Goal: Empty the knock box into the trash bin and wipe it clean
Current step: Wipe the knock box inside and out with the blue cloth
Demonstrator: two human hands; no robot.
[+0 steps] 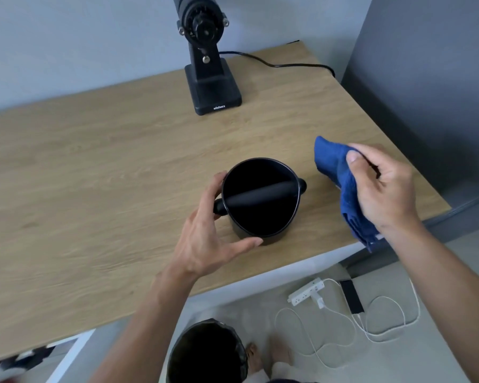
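The black round knock box [260, 214] stands upright on the wooden table [94, 167], its padded bar [260, 195] running across the opening. My left hand [208, 233] cups its left and front side, fingers curled around the wall. To the right, my right hand [382, 183] is closed on a folded blue cloth [340, 183], held a little above the table and apart from the box. The inside of the box is too dark to read. On the floor below the table edge stands the trash bin [205, 352] with a dark liner.
A black coffee grinder [208, 64] stands at the back of the table, its cable [282, 63] trailing right. A grey wall or cabinet [426, 78] borders the table's right side. On the floor lie a white power strip [306, 293], white cables and a black phone [351, 297].
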